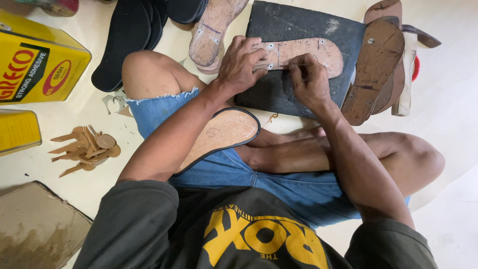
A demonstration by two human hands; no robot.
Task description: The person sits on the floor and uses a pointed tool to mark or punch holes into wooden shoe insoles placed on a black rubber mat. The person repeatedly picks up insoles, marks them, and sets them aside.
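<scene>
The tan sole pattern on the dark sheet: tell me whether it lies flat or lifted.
Flat. The tan sole pattern lies on the dark sheet, pressed down by the left hand; the right hand works at its edge.

Bright, even, diffuse light; source direction cannot be told. Pale floor [448, 74] close to washed out right of the fingers [298, 67]. Shadows soft and short, lying just under the forearms and beneath the dark rubber sheet [298, 25]. Mild sheen on the yellow tin [40, 60], far left of the fingers; no hard glare. Focus sharp around the fingers. Wide-angle stretch at the corners; shirt [259, 234] at bottom edge slightly soft.
</scene>
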